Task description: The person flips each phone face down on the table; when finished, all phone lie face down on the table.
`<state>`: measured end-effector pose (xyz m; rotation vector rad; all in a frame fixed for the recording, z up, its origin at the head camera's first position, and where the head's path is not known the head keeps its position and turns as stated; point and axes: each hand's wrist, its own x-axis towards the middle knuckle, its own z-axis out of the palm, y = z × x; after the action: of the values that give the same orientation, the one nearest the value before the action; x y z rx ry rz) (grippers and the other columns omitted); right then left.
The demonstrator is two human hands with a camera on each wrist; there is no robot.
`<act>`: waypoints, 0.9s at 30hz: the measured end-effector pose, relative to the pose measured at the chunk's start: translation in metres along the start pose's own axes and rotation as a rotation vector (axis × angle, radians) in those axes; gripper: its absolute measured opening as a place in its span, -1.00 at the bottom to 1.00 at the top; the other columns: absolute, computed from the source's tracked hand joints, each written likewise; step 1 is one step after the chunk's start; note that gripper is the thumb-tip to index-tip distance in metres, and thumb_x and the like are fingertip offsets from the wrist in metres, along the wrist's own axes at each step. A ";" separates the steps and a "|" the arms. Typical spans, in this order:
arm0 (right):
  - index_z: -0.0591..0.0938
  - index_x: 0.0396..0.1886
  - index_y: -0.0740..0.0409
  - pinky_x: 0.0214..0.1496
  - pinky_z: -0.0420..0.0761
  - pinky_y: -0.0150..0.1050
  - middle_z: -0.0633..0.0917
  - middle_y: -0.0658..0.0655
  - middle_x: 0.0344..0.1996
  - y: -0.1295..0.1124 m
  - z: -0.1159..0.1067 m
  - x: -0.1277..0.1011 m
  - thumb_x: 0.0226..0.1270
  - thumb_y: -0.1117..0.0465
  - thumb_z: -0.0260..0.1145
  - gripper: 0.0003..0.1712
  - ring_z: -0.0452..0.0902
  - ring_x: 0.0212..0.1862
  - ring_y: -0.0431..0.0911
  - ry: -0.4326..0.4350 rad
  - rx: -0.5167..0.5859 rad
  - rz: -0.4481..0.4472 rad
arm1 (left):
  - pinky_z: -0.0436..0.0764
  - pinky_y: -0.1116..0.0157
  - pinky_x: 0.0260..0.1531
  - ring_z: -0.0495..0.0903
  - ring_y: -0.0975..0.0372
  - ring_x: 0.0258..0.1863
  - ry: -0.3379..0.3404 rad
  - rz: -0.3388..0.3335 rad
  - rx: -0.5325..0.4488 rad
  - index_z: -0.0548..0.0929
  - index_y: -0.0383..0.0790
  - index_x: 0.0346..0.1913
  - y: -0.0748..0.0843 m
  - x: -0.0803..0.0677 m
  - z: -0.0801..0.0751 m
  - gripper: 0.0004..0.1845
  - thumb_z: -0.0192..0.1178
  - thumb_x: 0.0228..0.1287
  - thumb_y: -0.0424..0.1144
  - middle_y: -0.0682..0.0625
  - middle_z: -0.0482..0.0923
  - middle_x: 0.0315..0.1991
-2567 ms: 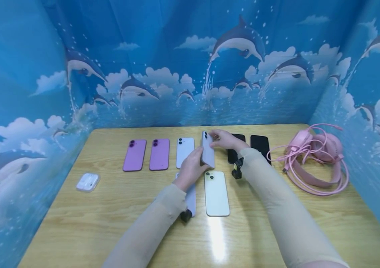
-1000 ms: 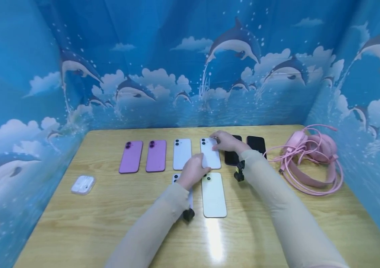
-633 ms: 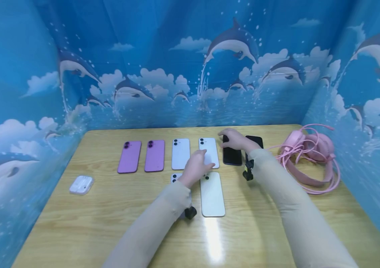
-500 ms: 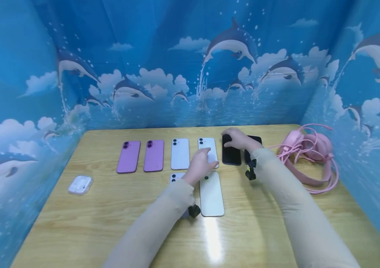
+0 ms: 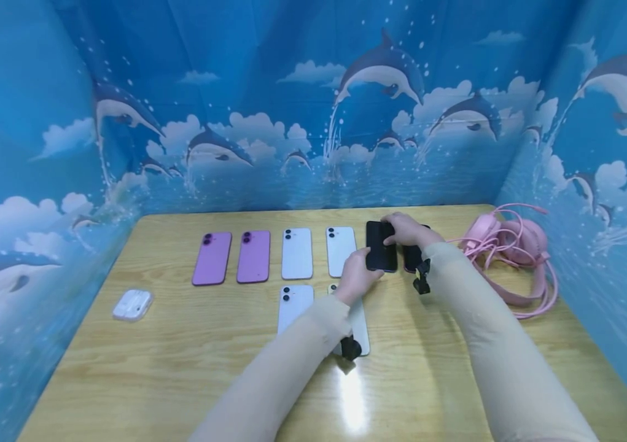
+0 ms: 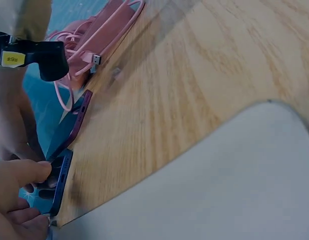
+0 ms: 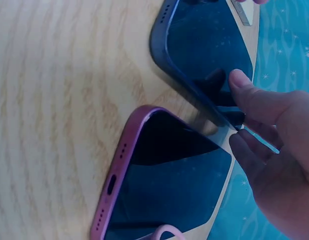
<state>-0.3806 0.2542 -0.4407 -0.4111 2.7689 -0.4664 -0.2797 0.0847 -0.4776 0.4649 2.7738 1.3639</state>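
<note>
On the table (image 5: 180, 344), the dark phone (image 5: 381, 245) lies screen-up in the back row, between a white phone (image 5: 340, 248) and another dark one. The right hand (image 5: 408, 230) pinches its far end and the left hand (image 5: 358, 275) its near end. It looks stiff, slick and breakable, best held by the side edges.

Likely a staged recording booth: dolphin-print backdrop (image 5: 313, 110) walls in a wooden table (image 5: 180, 368) laid with phones (image 5: 297, 253).
</note>
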 end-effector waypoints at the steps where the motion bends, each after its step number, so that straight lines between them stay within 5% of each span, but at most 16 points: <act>1: 0.29 0.35 0.36 0.30 0.32 0.16 0.34 0.44 0.26 0.000 0.000 0.000 0.28 0.25 0.34 -0.29 0.25 0.27 0.27 -0.003 0.000 0.002 | 0.51 0.22 0.13 0.53 0.02 0.05 0.009 0.011 0.004 0.44 -0.48 0.21 0.000 0.000 0.002 -0.38 0.39 0.08 -0.34 -0.29 0.53 0.07; 13: 0.18 0.40 0.41 0.31 0.31 0.16 0.29 0.46 0.31 0.003 -0.001 0.000 0.27 0.29 0.34 -0.20 0.22 0.30 0.29 -0.054 0.030 0.013 | 0.48 0.27 0.16 0.54 0.02 0.05 0.056 0.059 0.193 0.49 -0.49 0.15 0.006 0.000 0.014 -0.47 0.32 0.07 -0.46 -0.27 0.57 0.03; 27: 0.20 0.35 0.52 0.28 0.36 0.14 0.29 0.50 0.29 0.008 -0.005 -0.003 0.18 0.30 0.41 -0.16 0.26 0.27 0.32 -0.051 0.073 0.003 | 0.43 0.30 0.22 0.50 0.05 0.11 0.041 0.107 0.263 0.50 -0.45 0.16 0.005 -0.002 0.020 -0.53 0.27 0.14 -0.47 -0.24 0.55 0.08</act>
<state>-0.3815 0.2634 -0.4379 -0.3964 2.6944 -0.5463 -0.2738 0.1025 -0.4865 0.6070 3.0176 1.0377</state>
